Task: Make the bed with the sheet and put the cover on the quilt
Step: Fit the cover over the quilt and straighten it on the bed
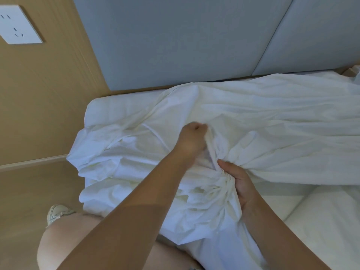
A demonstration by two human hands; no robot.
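Head view: one white cloth (263, 117), thin, soft and heavily creased, lies heaped over the near corner of the bed and spreads away to the right along the headboard. Whether it is the sheet or the cover cannot be told. Its loose edge hangs in limp folds over the left side of the mattress (101, 108), which is smooth, pale and rounded at the corner.

Two bare hands work at the middle of the heap. The right hand (240, 185) is clenched around a thick gathered bunch of the cloth, with pleats fanning out from the grip. The left hand (191, 138), a little blurred, is curled into a fist just above it, fingers closed on a twisted, rope-like ridge of the same cloth. The two hands are near each other but apart.

Behind the bed stand two grey padded panels (175, 45), flat and matte, meeting at one slanted seam. The wall is light wood grain and carries one white socket plate (18, 24). One pale shoe (58, 212) rests on the wooden floor beside a bare knee.
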